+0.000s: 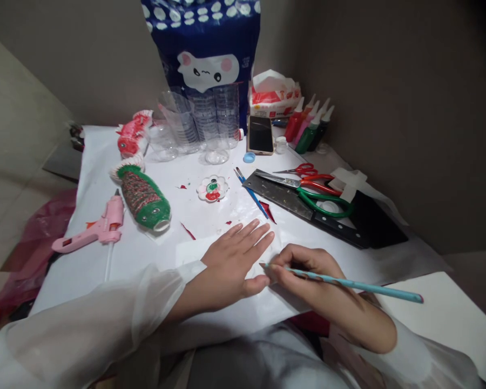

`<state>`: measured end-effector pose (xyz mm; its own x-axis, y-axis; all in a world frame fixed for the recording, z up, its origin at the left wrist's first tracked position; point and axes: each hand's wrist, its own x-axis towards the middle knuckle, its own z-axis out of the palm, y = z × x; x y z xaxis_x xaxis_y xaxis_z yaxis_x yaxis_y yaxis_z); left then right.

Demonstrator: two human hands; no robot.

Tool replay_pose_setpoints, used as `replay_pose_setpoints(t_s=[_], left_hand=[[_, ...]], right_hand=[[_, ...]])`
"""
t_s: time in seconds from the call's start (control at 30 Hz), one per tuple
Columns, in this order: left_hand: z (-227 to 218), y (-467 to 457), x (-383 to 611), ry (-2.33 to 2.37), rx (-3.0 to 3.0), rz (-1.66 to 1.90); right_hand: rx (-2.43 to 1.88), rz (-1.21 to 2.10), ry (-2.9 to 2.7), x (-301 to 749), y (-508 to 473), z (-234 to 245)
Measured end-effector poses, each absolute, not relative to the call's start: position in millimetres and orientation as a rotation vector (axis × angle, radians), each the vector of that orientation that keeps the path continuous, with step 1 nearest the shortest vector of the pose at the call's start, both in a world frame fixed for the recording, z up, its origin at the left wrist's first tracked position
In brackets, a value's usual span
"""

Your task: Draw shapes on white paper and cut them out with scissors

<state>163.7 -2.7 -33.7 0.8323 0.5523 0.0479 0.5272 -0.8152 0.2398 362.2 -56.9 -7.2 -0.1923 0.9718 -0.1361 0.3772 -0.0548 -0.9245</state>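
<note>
My left hand [237, 262] lies flat with its fingers stretched out on a sheet of white paper [188, 251]. Between its thumb and forefinger is the tip of a light blue pencil [348, 282]. My right hand [308, 270] grips that pencil near its point, the shaft slanting off to the right. Whether the tip touches the paper I cannot tell. Just beyond my left hand are a flower-shaped paint palette [213, 189] with red and green paint and slim blue paintbrushes [253, 194].
Left stand a green fish craft [146, 200], a red one [133, 135] and a pink glue gun [103, 224]. A cleaver [287, 197] lies under scissors [308, 186] on the right. Behind are clear plastic bottle pieces [202, 124], a phone [260, 135] and paint bottles [308, 132].
</note>
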Motion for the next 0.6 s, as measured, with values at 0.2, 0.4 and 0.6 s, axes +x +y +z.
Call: replay_pose_setpoints(t_s=[0.2,0.4,0.6], left_hand=[[-33.3,-3.2,163.4,0.836,2.801,0.18],[-35.2,-3.2,162.3,0.814,2.821,0.207],[-38.6,-2.4,160.5,0.784,2.842,0.304]], right_hand=[[-1.502,1.182,-1.507,364.7,-57.8,-12.7],[-1.5,1.199,-1.601,365.5,-55.0,-13.0],[-1.468,1.262,-1.606,362.8,-53.2,-10.9]])
